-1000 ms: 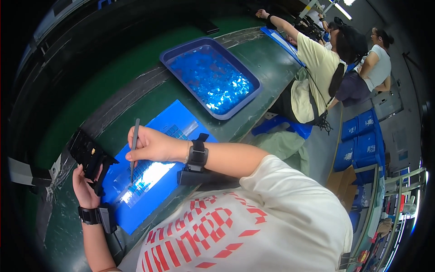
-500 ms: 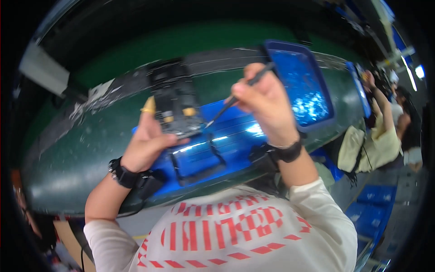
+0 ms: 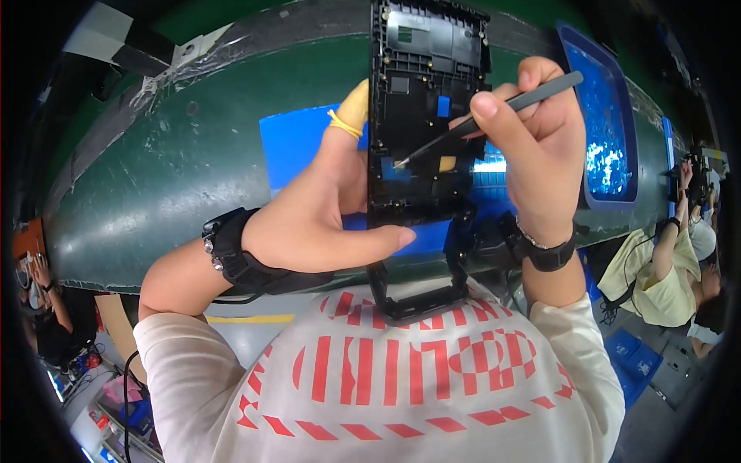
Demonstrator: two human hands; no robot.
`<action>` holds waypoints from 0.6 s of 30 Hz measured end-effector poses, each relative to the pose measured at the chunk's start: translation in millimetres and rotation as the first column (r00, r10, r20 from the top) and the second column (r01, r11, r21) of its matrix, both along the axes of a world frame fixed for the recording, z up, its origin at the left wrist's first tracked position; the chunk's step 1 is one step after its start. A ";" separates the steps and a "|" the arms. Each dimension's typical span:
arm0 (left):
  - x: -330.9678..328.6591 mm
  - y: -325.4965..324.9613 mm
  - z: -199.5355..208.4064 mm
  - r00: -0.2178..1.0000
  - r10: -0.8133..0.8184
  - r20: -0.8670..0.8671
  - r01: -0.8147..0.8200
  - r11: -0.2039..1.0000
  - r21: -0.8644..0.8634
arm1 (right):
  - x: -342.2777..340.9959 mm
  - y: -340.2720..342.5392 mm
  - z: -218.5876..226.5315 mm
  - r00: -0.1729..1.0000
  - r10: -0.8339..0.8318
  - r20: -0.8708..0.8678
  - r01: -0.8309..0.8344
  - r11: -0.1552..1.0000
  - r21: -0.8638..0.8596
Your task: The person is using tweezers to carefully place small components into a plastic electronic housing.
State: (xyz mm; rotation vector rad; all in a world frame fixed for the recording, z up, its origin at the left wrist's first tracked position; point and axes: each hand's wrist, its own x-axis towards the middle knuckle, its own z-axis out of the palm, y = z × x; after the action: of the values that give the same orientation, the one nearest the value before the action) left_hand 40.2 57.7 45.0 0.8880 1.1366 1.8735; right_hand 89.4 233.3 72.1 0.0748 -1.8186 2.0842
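My left hand point(image 3: 324, 201) grips a black plastic housing point(image 3: 428, 116) by its left side, thumb over the lower front and a yellow finger cot point(image 3: 355, 106) on one finger. The housing is raised toward me, its ribbed inner face showing, with an open frame part point(image 3: 424, 305) at the near end. Dark tweezers point(image 3: 517, 104) are pinched in my right hand point(image 3: 540, 147). Their tip is at a small piece, amber at one edge, on the left of the housing; whether they grip it I cannot tell. A small blue patch point(image 3: 443, 106) and a tan patch point(image 3: 447, 163) are on the housing.
A blue sheet point(image 3: 297, 143) lies on the green work surface point(image 3: 193, 162) behind the left hand. At the right stands a dark blue tray point(image 3: 635, 166) with shiny blue film in it. Other people point(image 3: 656, 270) sit along the right side; another person's arm shows at far left.
The housing has come up off the blue sheet, nearer to me and rightward, with my left hand holding it. My right hand has moved right, and the tweezer tip is now over the housing's inside.
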 end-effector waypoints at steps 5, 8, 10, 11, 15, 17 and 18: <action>-0.2 0.4 -6.8 0.998 -0.014 -0.065 0.014 1.000 0.001 | 2.6 0.1 -4.8 0.999 -0.048 0.017 0.047 0.995 0.092; 1.9 0.5 -6.4 0.999 -0.015 -0.046 0.015 1.000 -0.012 | 1.3 -1.5 -8.2 0.999 -0.041 0.012 0.041 0.998 0.050; 2.4 0.7 -6.1 0.999 -0.003 -0.040 0.003 1.000 0.000 | 3.3 -9.4 6.3 0.999 -0.013 0.045 0.013 1.000 0.012; 2.2 0.0 -6.3 0.999 -0.002 -0.036 0.002 1.000 -0.002 | 3.9 -12.0 10.8 0.997 0.016 0.071 -0.014 1.000 -0.025; 0.6 -1.3 -7.6 0.999 -0.011 -0.054 0.009 0.999 -0.031 | 1.6 2.9 -9.8 0.995 -0.066 0.068 0.056 0.988 0.144; -0.6 -1.7 -9.6 0.997 -0.012 -0.076 0.009 0.999 -0.036 | 0.8 2.6 -12.2 0.996 -0.071 0.053 0.062 0.987 0.151; -1.0 -1.9 -10.3 0.996 -0.014 -0.089 0.011 0.999 -0.037 | 0.7 1.8 -12.7 0.996 -0.069 0.055 0.060 0.987 0.150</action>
State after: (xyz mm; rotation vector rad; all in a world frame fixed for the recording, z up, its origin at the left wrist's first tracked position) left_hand 39.3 55.8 34.7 0.9645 1.2130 1.8125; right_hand 90.1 235.1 59.3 -0.0083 -1.9822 1.9246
